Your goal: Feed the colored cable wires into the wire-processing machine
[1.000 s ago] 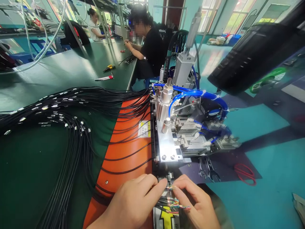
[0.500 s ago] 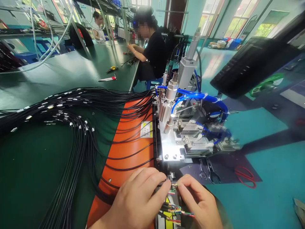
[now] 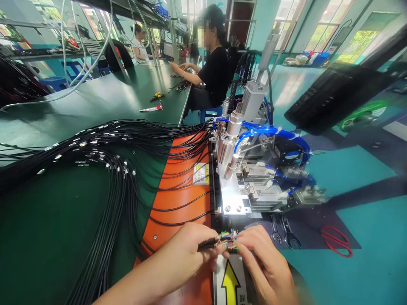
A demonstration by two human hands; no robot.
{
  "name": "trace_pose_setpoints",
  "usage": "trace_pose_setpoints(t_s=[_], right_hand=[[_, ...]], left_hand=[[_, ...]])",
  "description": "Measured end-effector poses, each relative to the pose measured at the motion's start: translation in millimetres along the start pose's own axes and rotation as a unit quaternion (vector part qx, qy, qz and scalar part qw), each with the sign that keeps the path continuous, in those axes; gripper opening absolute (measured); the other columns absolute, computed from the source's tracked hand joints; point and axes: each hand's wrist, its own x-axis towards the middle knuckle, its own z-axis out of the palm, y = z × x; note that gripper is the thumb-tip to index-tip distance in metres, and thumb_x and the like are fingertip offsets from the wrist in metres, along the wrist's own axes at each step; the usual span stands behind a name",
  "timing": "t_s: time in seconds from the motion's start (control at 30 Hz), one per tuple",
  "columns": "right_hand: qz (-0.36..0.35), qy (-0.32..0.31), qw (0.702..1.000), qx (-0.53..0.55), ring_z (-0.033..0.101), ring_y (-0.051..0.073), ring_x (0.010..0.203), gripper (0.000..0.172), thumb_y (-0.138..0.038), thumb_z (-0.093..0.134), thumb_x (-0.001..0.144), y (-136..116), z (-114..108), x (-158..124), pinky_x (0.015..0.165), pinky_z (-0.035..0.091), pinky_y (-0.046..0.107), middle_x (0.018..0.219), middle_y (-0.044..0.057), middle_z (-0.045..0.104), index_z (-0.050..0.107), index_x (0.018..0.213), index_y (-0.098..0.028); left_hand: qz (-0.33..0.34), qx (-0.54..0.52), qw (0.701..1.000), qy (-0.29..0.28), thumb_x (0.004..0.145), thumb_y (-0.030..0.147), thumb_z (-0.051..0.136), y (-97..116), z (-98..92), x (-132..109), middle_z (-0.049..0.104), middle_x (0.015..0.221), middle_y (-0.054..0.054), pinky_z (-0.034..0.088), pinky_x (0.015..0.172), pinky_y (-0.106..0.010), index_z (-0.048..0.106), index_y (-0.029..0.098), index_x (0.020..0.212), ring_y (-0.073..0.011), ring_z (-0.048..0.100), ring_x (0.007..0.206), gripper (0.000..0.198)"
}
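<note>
My left hand [image 3: 190,243] is closed around a few black cables [image 3: 208,243], their stripped ends pointing right. Fine coloured wires [image 3: 225,235], green, blue, red and orange among them, fan out from those ends. Thumb and fingers of my right hand [image 3: 267,258] pinch the wire tips from the other side; the exact contact is partly hidden. Both hands are just in front of a metal pneumatic fixture [image 3: 230,192], above a white label with a yellow arrow [image 3: 229,281]. More black cables [image 3: 181,192] run across an orange cover [image 3: 171,197] to the fixture's edge.
A thick bundle of black cables [image 3: 111,182] lies on the green table [image 3: 57,233]. Wrenches [image 3: 288,233] and a red loop [image 3: 337,241] lie right of the fixture. A dark cylindrical lamp-like object [image 3: 337,97] hangs at upper right. A co-worker [image 3: 214,67] sits beyond.
The cables with coloured ends, earlier low over the arrow label, are now raised between my hands. My left hand has turned, uncovering the label. The whole view has shifted slightly.
</note>
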Motion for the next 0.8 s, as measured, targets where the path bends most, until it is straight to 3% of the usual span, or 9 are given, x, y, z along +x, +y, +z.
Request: trace_pose_setpoints(t_s=[0.13, 0.27, 0.43, 0.67, 0.8], right_hand=[[0.143, 0.007, 0.988, 0.056, 0.059, 0.018, 0.073, 0.021, -0.027, 0.044, 0.087, -1.6, 5.5, -2.9, 0.067, 0.046, 0.024, 0.076, 0.003, 0.062, 0.062, 0.076, -0.02], [0.169, -0.012, 0.98, 0.105, 0.061, 0.018, 0.074, 0.02, -0.031, 0.051, 0.082, -4.1, 12.1, -3.0, 0.069, 0.047, 0.023, 0.075, 0.003, 0.064, 0.062, 0.071, -0.019], [0.187, 0.018, 0.976, 0.108, 0.06, 0.018, 0.07, 0.02, -0.032, 0.055, 0.079, -6.8, 16.3, 2.4, 0.066, 0.047, 0.024, 0.071, 0.003, 0.064, 0.063, 0.067, -0.018], [0.231, 0.006, 0.962, 0.146, 0.058, 0.018, 0.067, 0.022, -0.037, 0.058, 0.076, -10.2, 13.4, 4.6, 0.064, 0.047, 0.025, 0.069, 0.003, 0.063, 0.062, 0.066, -0.017], [0.259, -0.014, 0.942, 0.215, 0.059, 0.02, 0.073, 0.019, -0.035, 0.062, 0.073, -9.0, 11.9, 7.3, 0.07, 0.047, 0.029, 0.073, 0.005, 0.065, 0.065, 0.07, -0.016]], left_hand=[[-0.04, -0.057, 0.997, 0.035, 0.081, 0.038, 0.048, -1.0, -0.1, 2.1, 0.045, 0.055, 0.004, 0.024, 0.041, -0.018, 0.053, 0.013, 0.064, -0.007, 0.032, 0.042, 0.031], [-0.023, 0.017, 0.995, 0.092, 0.08, 0.042, 0.051, -2.5, 2.7, 2.5, 0.044, 0.055, 0.003, 0.028, 0.048, -0.019, 0.047, 0.014, 0.055, -0.0108, 0.041, 0.053, 0.037], [-0.045, 0.021, 0.995, 0.09, 0.077, 0.03, 0.054, -4.9, 3.1, 0.4, 0.039, 0.053, 0.005, 0.024, 0.046, -0.019, 0.046, 0.014, 0.056, -0.0098, 0.036, 0.051, 0.028], [-0.039, 0.034, 0.991, 0.12, 0.071, 0.018, 0.062, -0.3, 5.8, -0.2, 0.049, 0.058, 0.004, 0.029, 0.053, -0.019, 0.057, 0.012, 0.058, -0.0114, 0.044, 0.059, 0.016], [-0.024, 0.029, 0.987, 0.156, 0.066, 0.005, 0.063, 2.7, 8.9, -2.7, 0.055, 0.062, 0.003, 0.033, 0.057, -0.019, 0.059, 0.013, 0.059, -0.012, 0.05, 0.062, 0.011]])
